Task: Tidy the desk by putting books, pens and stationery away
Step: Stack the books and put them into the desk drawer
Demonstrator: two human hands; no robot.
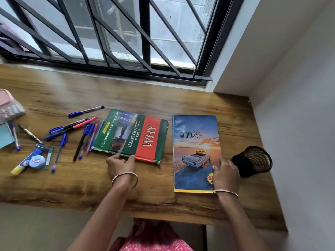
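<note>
Wood-grain desk (145, 95) runs beneath a black-barred window (112, 33), with a white wall closing it off at three o'clock. Near the centre lies a green-and-red hardcover book titled "Illustrated Book of Why" (132, 136), flat and turned sideways. The left hand (120, 164) sits at the book's six o'clock edge, fingers curled onto the near border of the cover; whether it truly grips the edge or only rests there I cannot tell. At three o'clock from that book, apart from it, lies a thin blue notebook with a car and sunset on its cover (196, 153). The right hand (225, 173) presses flat on the notebook's lower right corner, fingers spread, not clamped on anything. Just beside that hand, at its three o'clock, a black wire-mesh pen holder (253, 161) lies tipped on its side, mouth facing up and away. At nine o'clock from the hardcover, a loose scatter of blue, black and pink pens (79, 133) covers the wood, some touching the book's left edge. Further toward eight o'clock are a blue-and-yellow glue stick (25, 163) and a round pale-blue correction tape (37, 161), touching each other. A pink pouch (9, 105) sits blurred at the far nine o'clock edge.
</note>
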